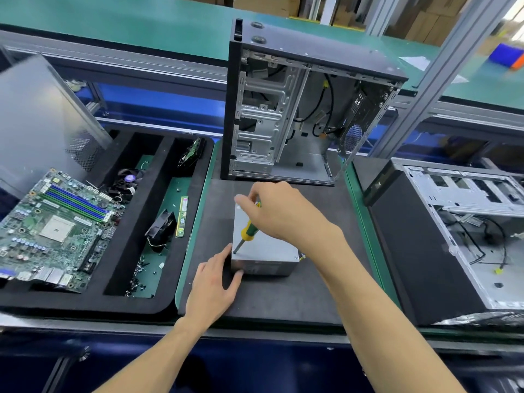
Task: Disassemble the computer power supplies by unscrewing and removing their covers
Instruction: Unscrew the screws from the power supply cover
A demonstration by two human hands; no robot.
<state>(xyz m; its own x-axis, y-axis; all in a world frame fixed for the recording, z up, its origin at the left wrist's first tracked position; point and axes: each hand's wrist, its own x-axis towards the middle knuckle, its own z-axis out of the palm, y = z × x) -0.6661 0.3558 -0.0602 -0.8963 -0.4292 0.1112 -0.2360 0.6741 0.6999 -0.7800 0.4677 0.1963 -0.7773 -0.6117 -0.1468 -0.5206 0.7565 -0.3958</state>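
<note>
PSU: sitting on the dark mat (283, 296) right in front of me, silver box (266, 248), lid side up, cover on as far as I'm seeing

Right hand: I'm gripping (279, 209) the top of the green and yellow screwdriver (247, 232), fingers curled round the handle, tip sitting at the near left corner of the lid

Left hand: I'm bracing (214, 285) the PSU's near left corner, thumb lying along the front face, fingers against the left side

Behind: an empty tower case (297, 114) is standing upright with its side open, just past the PSU

Left: foam tray (195, 211) is holding a motherboard (54, 228), a fan (161, 225), a RAM stick (182, 217) and loose screws (140, 275)

Right: another case (442, 236) is lying on its side
</note>
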